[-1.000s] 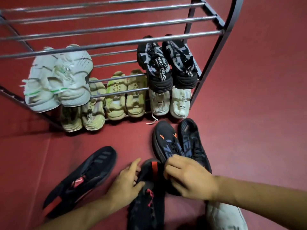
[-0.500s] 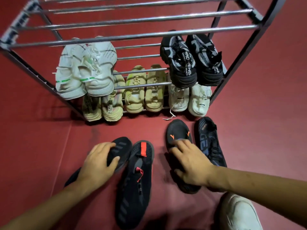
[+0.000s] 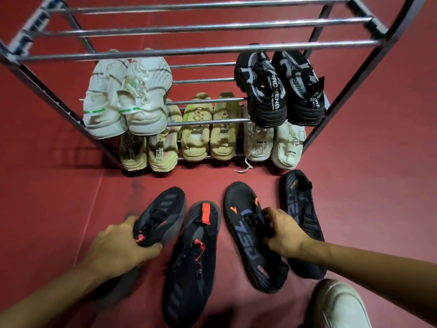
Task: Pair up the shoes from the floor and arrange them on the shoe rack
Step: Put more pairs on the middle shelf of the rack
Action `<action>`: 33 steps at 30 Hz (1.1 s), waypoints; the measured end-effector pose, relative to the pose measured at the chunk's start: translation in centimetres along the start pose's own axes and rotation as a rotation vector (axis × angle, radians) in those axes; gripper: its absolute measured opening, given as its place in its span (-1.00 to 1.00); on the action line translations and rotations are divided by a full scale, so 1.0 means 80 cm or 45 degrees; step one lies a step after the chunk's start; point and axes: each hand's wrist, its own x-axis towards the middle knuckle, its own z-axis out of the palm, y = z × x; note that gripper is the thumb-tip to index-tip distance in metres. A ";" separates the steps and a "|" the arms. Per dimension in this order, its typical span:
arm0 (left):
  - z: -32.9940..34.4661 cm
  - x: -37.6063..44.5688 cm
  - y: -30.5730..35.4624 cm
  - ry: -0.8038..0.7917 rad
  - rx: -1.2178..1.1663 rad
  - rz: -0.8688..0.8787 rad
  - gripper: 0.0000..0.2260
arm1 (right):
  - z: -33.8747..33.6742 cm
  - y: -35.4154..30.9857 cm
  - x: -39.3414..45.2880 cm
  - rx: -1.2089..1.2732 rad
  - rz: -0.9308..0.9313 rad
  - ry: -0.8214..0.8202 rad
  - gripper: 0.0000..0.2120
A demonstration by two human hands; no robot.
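Pairing under way: two dark pairs lined up on the floor before a part-filled rack.

Nearest, a white shoe (image 3: 340,306) sits at the frame's edge. The left hand (image 3: 115,249) curls its thumb and fingers round a black knit trainer (image 3: 160,216), set just beside its red-tabbed mate (image 3: 191,259); the right hand (image 3: 283,233) pinches the tongue of an orange-marked shoe (image 3: 250,233), with its partner (image 3: 300,218) alongside. Judging by this, each pair next wants lifting together, soles level, onto free bars. Beyond, the metal-tube rack (image 3: 201,49) holds soft mesh white trainers (image 3: 127,100), chunky black ones (image 3: 279,86), and beige and cream pairs below.
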 end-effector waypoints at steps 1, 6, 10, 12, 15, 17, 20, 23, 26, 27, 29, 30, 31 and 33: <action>-0.010 -0.007 0.008 0.017 0.025 0.058 -0.32 | 0.003 0.000 -0.003 -0.017 -0.043 -0.023 -0.47; -0.040 -0.031 0.056 0.235 0.225 0.745 -0.14 | -0.005 -0.028 -0.014 0.116 -0.152 0.232 -0.62; -0.044 -0.027 0.102 0.265 0.269 1.027 -0.06 | -0.045 -0.065 -0.029 1.282 0.139 -0.476 -0.52; -0.050 -0.023 0.124 0.193 0.199 1.056 -0.03 | -0.071 -0.069 -0.035 1.472 0.204 -1.134 -0.34; -0.063 -0.011 0.146 0.185 0.289 1.229 -0.05 | -0.095 -0.059 -0.032 1.515 0.164 -1.342 -0.04; -0.067 -0.003 0.158 0.198 0.396 1.346 -0.08 | -0.104 -0.056 -0.033 1.610 0.199 -1.223 -0.01; -0.063 0.002 0.172 0.179 0.420 1.258 -0.05 | -0.107 -0.045 -0.034 1.786 0.132 -0.949 -0.10; -0.050 -0.004 0.178 0.042 -0.180 0.740 -0.12 | -0.112 -0.025 -0.035 2.232 0.044 -0.852 -0.11; -0.015 -0.010 0.189 -0.362 -1.123 0.386 -0.50 | -0.104 -0.019 -0.049 2.067 0.039 -0.931 -0.11; -0.002 -0.016 0.195 -0.475 -1.275 0.274 -0.53 | -0.094 -0.022 -0.055 1.886 0.009 -0.954 -0.15; 0.027 -0.018 0.197 -0.536 -1.335 0.033 -0.37 | -0.074 -0.036 -0.065 1.548 -0.030 -0.903 -0.33; 0.039 -0.017 0.193 -0.517 -1.304 -0.044 -0.29 | -0.067 -0.049 -0.068 1.466 -0.031 -0.819 -0.53; 0.050 -0.014 0.188 -0.478 -1.261 -0.061 -0.24 | -0.061 -0.055 -0.067 1.428 -0.020 -0.738 -0.73; 0.062 -0.012 0.171 -0.297 -1.146 0.046 -0.26 | -0.053 -0.054 -0.060 1.393 0.015 -0.638 -0.76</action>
